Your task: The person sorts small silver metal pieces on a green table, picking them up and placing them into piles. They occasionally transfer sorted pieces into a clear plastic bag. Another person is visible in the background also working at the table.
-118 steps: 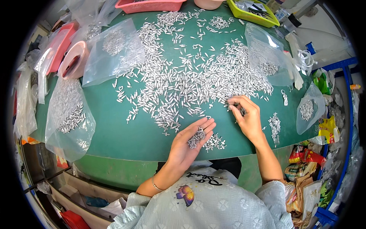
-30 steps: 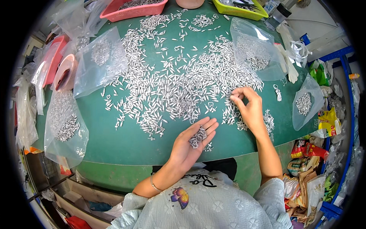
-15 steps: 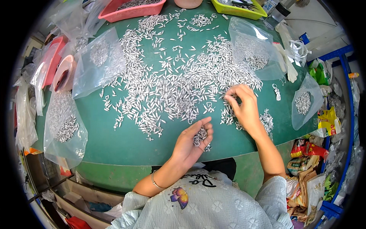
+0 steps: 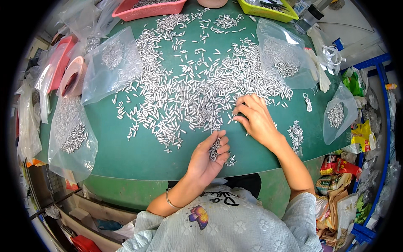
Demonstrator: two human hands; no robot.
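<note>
A broad heap of small silver, bullet-shaped metal pieces covers the middle of the green table. Cupped near the table's front edge, my left hand is closed round a handful of small silver metal clasps. A few loose silver pieces lie beside its fingers. My right hand is at the right front edge of the heap, fingers bent and thumb and fingertips close together. What lies between those fingertips, if anything, is too small to make out.
Clear bags of metal pieces lie left, back left, back right and far right. A pink basket and a yellow-green tray stand at the back. A small pile sits by my right forearm.
My right hand has moved left and slightly down along the heap's edge; the pieces beneath it have shifted from there. My left hand stays near the front edge, still holding its clasps.
</note>
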